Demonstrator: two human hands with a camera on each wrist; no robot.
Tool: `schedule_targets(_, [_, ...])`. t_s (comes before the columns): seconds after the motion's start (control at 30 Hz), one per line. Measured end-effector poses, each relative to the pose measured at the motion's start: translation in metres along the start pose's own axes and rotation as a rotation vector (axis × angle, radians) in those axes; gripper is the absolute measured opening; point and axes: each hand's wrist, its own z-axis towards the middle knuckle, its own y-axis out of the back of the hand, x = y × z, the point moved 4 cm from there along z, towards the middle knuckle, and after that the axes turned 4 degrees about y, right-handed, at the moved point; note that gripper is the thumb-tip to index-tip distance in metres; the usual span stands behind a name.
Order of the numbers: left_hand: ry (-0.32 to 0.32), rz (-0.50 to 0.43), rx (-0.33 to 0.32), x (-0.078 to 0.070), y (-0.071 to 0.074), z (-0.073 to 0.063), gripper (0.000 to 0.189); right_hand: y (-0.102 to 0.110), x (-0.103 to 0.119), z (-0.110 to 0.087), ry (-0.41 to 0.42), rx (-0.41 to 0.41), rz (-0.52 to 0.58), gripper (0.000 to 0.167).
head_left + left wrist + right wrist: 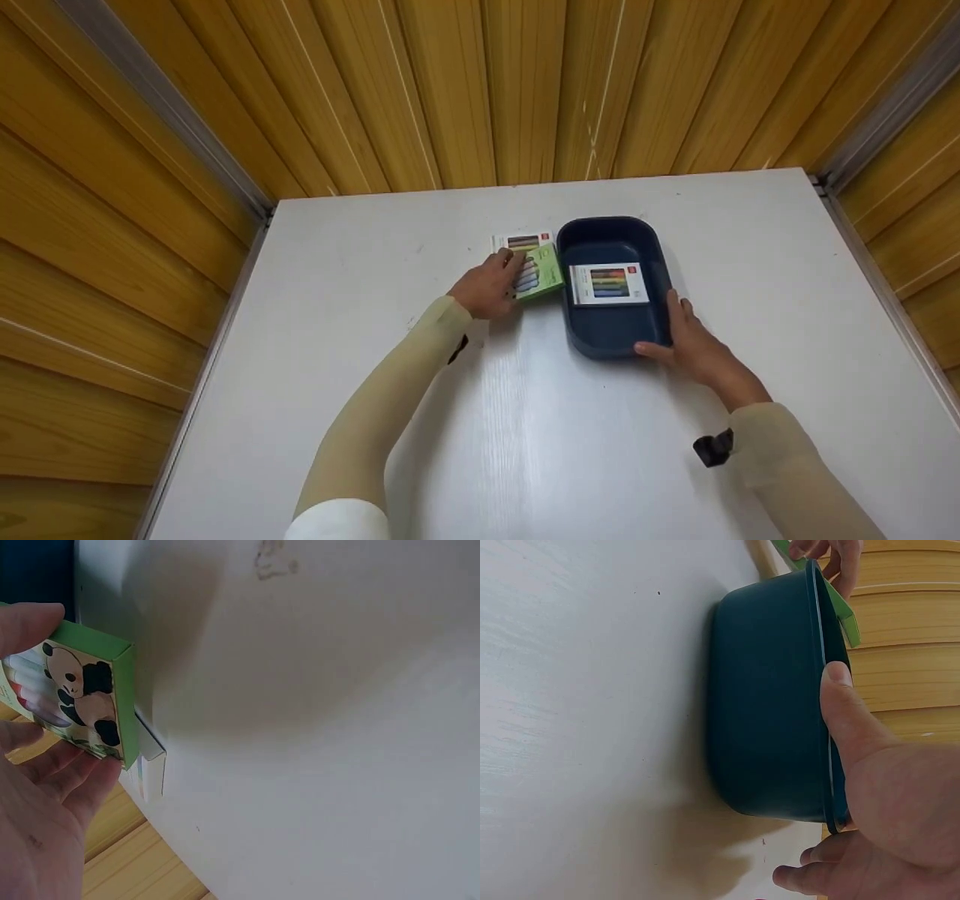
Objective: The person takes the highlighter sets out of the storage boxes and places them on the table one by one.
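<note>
My left hand (486, 289) pinches a green box (546, 271) between thumb and fingers. This box has a panda picture and a window showing pale coloured sticks. It is tilted and overlaps the left rim of a dark blue plastic bin (607, 330) in the head view. Around the bin's near right corner my right hand (697, 352) holds on, its thumb (838, 675) at the rim and its fingers along the outside. Inside the bin lies a white box (637, 283) with a picture of coloured sticks. Behind the green box, partly hidden, is a similar white box (501, 241).
Bin and boxes are on a white table (352, 300), towards its back edge. Yellow wood-patterned panels (450, 90) stand behind and at both sides, with grey metal posts at the corners. A dark smudge (274, 561) marks the tabletop.
</note>
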Motion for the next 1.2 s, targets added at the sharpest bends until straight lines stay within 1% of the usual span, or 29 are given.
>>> schedule_targets(0.17, [0.029,0.012,0.008,0.003,0.001,0.0,0.071,0.0,0.0,-0.001,-0.003,0.001,-0.006,0.121])
schedule_targets(0.27, [0.029,0.024,0.007,0.004,0.001,-0.001,0.069,0.0,0.0,-0.001,-0.005,0.001,-0.002,0.121])
schedule_targets(0.4, [0.003,0.041,-0.006,0.005,-0.002,-0.001,0.066,0.0,-0.001,-0.001,-0.003,-0.001,-0.003,0.12])
schedule_targets(0.63, [-0.025,0.057,-0.026,0.005,-0.005,-0.001,0.069,0.0,-0.001,0.0,0.005,-0.007,-0.006,0.119])
schedule_targets(0.9, [-0.076,0.106,-0.044,-0.001,-0.011,0.0,0.061,-0.001,-0.002,0.001,0.007,-0.008,-0.005,0.12])
schedule_targets(1.0, [-0.079,0.105,-0.046,-0.003,-0.012,0.0,0.059,-0.001,-0.003,0.001,0.01,-0.012,-0.007,0.12])
schedule_targets(1.2, [-0.082,0.119,-0.04,-0.004,-0.014,0.001,0.062,-0.001,-0.003,0.001,0.01,-0.015,-0.006,0.121])
